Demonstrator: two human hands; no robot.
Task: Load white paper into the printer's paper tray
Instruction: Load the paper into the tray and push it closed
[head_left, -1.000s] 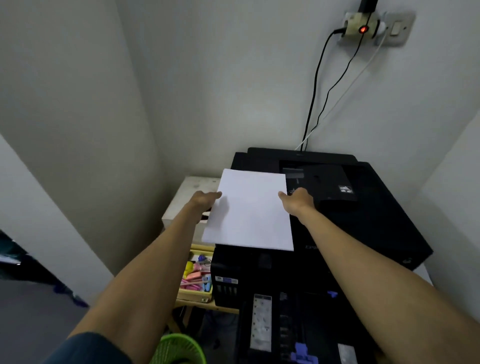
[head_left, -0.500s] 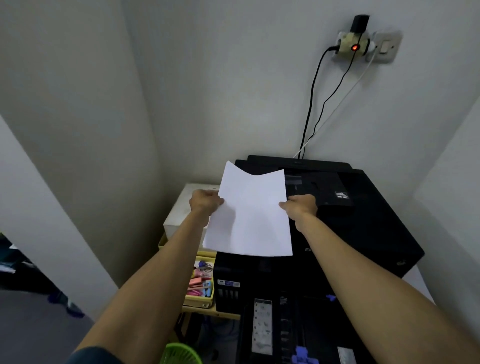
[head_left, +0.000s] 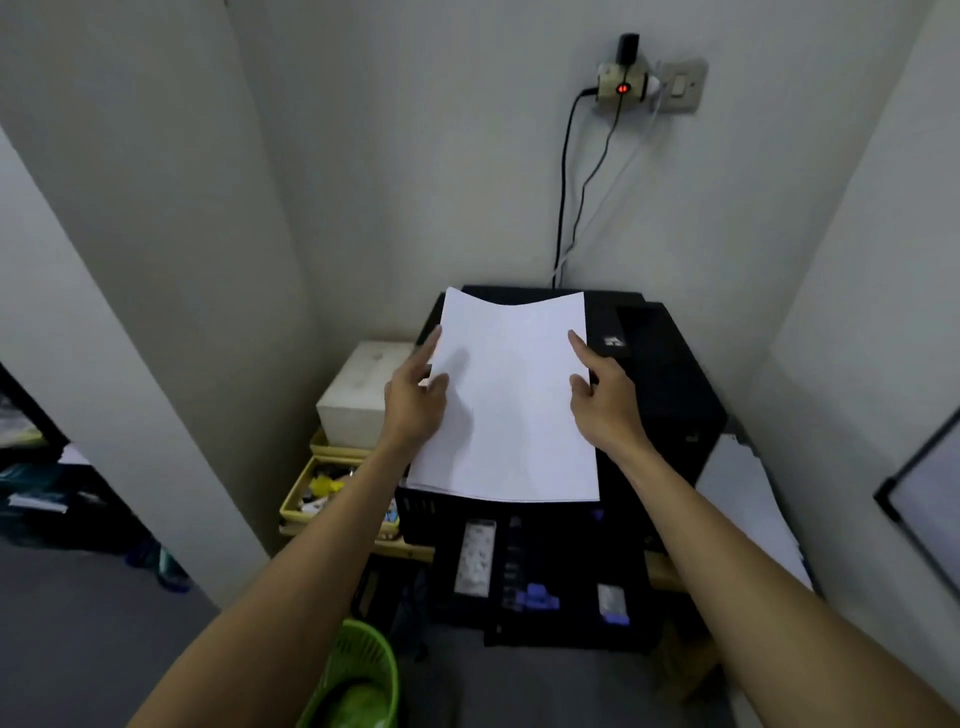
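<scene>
A thin stack of white paper is held above the black printer, its far edge sagging in the middle. My left hand pinches the stack's left edge, thumb on top and index finger stretched along the side. My right hand pinches the right edge in the same way, its index finger pointing forward. Below the paper, the printer's black paper tray is pulled out toward me, with blue guides and white labels showing inside.
A white box sits left of the printer on yellow trays of small items. A green basket stands on the floor at my lower left. Cables run up the wall to a socket. White walls close in on both sides.
The paper has been lifted and drawn nearer to me, and it now covers more of the printer top. Both index fingers have straightened along its edges. My view has tilted lower.
</scene>
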